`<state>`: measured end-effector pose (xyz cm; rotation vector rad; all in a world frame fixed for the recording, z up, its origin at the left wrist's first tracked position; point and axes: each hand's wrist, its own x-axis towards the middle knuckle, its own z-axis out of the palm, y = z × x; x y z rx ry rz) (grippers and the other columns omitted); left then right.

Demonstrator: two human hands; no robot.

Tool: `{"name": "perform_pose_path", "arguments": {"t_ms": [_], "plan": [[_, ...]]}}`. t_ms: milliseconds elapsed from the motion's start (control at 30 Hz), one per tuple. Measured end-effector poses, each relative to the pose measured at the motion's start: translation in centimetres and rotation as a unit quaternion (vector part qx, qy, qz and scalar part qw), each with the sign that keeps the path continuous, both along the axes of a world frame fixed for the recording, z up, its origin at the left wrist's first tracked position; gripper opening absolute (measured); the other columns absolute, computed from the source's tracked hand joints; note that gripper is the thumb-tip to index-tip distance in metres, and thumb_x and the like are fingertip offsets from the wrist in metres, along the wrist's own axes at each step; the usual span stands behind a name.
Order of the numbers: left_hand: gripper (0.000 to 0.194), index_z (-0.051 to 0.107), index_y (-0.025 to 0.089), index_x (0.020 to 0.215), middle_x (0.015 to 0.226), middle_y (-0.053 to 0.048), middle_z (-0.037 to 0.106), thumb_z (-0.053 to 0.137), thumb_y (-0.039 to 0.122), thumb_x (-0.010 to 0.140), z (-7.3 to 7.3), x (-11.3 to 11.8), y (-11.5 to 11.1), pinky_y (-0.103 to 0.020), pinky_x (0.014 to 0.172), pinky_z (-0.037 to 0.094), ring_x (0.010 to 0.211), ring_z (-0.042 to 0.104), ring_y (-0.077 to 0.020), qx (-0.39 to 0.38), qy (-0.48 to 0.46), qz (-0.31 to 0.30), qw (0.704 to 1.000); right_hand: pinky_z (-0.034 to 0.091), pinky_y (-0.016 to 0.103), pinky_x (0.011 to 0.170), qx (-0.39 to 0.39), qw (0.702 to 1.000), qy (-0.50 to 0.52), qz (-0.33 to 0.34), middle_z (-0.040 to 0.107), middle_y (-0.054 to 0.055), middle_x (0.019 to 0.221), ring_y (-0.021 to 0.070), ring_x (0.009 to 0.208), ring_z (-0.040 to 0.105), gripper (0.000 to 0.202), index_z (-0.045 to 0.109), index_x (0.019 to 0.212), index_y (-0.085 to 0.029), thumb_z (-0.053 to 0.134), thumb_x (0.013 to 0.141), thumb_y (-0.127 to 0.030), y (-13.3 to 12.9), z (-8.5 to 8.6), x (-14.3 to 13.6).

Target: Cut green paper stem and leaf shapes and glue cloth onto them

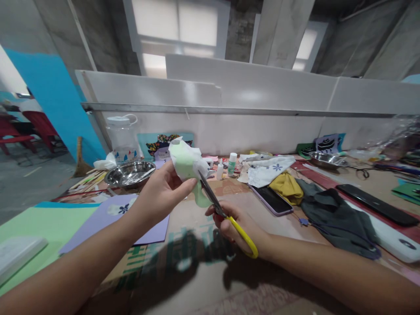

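My left hand (169,188) pinches a white and light green piece (185,161), lifted above the table near the middle of the view. Part of the green hangs below my left thumb. My right hand (238,227) is closed on scissors (241,234) with yellow handles, held below and to the right of the piece. The dark blades point up and left, and their tips meet the piece's lower right edge beside my left thumb. Whether the blades are parted is hard to tell.
Purple and green sheets (157,227) lie at the left, near a metal bowl (129,174) and a clear jug (123,140). Small bottles (232,164) stand behind my hands. To the right are a phone (272,200), yellow cloth (287,187) and dark grey cloth (337,223).
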<state>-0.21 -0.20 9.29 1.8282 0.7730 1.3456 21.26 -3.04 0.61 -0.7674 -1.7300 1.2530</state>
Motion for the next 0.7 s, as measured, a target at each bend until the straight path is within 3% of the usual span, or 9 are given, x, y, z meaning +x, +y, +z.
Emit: {"name": "perform_pose_path", "arguments": {"t_ms": [400,700], "plan": [[0.024,0.064,0.018,0.111,0.107,-0.007,0.076,0.067,0.026,0.088,-0.01,0.16,-0.31,-0.029,0.082,0.058,0.098,0.072,-0.0222,0.013,0.037,-0.005,0.999,0.027,0.021,0.047,-0.021,1.0,-0.001,0.009,0.042,-0.005,0.073,0.0059,0.053,0.033,0.064,0.061,0.106,-0.016,0.067,0.078,-0.074,-0.03,0.13,-0.01],[0.026,0.064,0.019,0.111,0.109,-0.007,0.076,0.068,0.026,0.087,0.07,0.11,-0.22,-0.032,0.085,0.058,0.101,0.072,-0.0239,0.012,0.03,-0.005,0.999,0.028,0.021,0.049,-0.04,0.999,-0.003,0.001,0.044,-0.005,0.074,0.0061,0.054,0.033,0.063,0.061,0.104,-0.016,0.069,0.076,-0.072,-0.08,0.44,-0.21]]}}
